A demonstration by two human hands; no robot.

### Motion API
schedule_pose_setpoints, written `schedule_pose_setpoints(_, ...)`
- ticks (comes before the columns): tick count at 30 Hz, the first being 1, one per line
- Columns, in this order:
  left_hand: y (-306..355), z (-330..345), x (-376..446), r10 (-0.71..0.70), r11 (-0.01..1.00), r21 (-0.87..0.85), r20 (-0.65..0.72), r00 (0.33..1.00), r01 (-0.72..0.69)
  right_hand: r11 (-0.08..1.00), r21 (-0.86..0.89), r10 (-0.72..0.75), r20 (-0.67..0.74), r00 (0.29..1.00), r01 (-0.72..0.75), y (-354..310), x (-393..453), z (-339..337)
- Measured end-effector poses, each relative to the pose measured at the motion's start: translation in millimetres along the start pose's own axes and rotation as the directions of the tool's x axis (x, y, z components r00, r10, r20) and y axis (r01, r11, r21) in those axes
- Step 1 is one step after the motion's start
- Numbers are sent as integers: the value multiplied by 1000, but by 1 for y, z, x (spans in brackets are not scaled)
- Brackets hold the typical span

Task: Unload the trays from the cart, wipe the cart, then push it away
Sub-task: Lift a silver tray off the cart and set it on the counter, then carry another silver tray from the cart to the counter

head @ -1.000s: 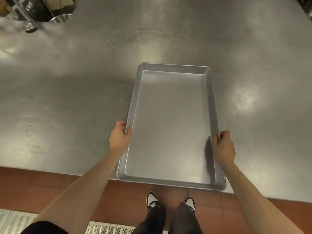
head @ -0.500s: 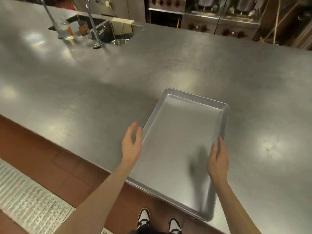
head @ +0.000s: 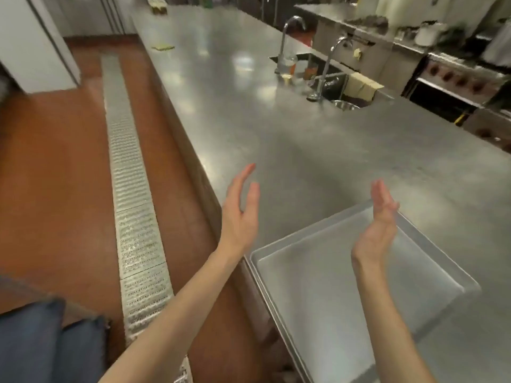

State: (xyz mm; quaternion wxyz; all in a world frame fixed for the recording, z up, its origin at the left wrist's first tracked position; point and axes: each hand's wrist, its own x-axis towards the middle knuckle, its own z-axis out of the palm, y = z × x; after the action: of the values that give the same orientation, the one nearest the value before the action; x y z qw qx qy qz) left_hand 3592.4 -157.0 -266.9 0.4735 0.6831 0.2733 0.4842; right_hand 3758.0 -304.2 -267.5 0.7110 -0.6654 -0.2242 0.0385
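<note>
Fingers of left hand straight and slightly spread, holding nothing, raised over the counter's near edge. Right hand likewise: fingers straight and close together, palm turned inward, touching nothing, raised above the tray's far corner. Tray lies flat on the steel counter, one long side just past the counter edge, nothing in it. Farther along the counter: a sink with two faucets, a yellowish cloth draped at its rim. Left of the counter, red tile floor with a metal drain grate.
</note>
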Motion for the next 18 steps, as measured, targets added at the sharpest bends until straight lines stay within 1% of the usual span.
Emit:
schedule_pose_setpoints(2,11,-36,-4,42,998,59,-81,996,-37,996,78,-57,81,995,51,-13,-2,33)
schedule_pose_setpoints(4,19,-78,-13,62,992,121,-168,984,-42,989,107,-119,190,975,100,-27,-14,66)
schedule_pose_setpoints(7,32,-136,-38,46,983,183,-304,951,11,985,128,-151,347,926,113,-44,-43,109)
schedule_pose_setpoints(10,52,-190,-78,49,972,228,-433,900,58,978,189,-167,450,878,89,-59,-82,147)
schedule_pose_setpoints(13,76,-246,-135,58,951,283,-565,823,128,963,261,-213,559,801,75,-79,-141,185)
schedule_pose_setpoints(16,103,-296,-201,48,935,290,-673,738,203,956,288,-246,672,698,60,-105,-217,210)
schedule_pose_setpoints(18,122,-323,-244,70,918,315,-726,684,240,953,301,-262,736,624,45,-125,-271,220)
